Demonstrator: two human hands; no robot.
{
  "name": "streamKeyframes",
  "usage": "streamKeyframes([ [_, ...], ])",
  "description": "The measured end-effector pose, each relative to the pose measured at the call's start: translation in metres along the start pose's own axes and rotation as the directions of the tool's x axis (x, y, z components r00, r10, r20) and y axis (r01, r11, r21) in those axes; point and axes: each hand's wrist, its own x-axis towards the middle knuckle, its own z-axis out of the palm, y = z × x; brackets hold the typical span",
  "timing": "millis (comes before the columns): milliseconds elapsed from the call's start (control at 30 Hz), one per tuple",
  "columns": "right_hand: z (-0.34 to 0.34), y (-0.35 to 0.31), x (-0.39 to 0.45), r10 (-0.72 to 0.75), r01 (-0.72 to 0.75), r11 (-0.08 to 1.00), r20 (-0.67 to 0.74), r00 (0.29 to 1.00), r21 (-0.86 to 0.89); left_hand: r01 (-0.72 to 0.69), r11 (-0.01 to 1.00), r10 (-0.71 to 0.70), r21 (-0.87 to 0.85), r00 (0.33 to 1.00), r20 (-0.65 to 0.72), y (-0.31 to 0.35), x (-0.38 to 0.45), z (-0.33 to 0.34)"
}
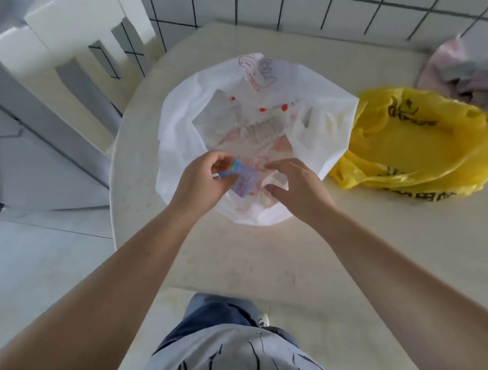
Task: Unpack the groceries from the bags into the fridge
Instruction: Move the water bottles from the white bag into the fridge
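Over the white bag [184, 122] near the table's [262, 254] left edge, the left hand [203, 180] pinches 1 small blue-topped packet [244, 179] by its corner, the right hand [295, 186] loosely curled, gripping nothing I can see; that thin hold could slip, dropping it back inside.

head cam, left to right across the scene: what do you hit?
White plastic chair → left hand gripping a small blue-topped packet → right hand at the white bag → yellow bag → pink bag.
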Motion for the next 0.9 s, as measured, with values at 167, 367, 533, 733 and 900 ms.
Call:
streamKeyframes([
  [167,-0.013,0.003,0.037,-0.063,0.067,0.996,0.071,0.995,-0.056,-0.005,0.998,0.010,-0.062,0.996,0.087,0.010,0.029,0.014],
  [367,-0.024,0.015,0.069,-0.134,0.159,0.979,0.187,0.973,-0.129,0.050,0.996,-0.055,0.078,0.997,0.061,0.007,0.051,0.015],
  [533,-0.027,0.021,0.098,-0.203,0.310,0.928,0.420,0.884,-0.205,0.167,0.984,-0.163,0.061,0.984,-0.074,-0.011,0.055,0.023],
  [733,-0.019,0.023,0.147,-0.256,0.420,0.843,0.436,0.863,-0.337,0.397,0.912,-0.364,0.101,0.898,-0.247,-0.025,0.067,0.028],
  [900,-0.020,0.032,0.160,-0.387,0.624,0.704,0.553,0.738,-0.340,0.357,0.857,-0.274,0.372,0.927,-0.256,-0.026,0.075,0.036],
])
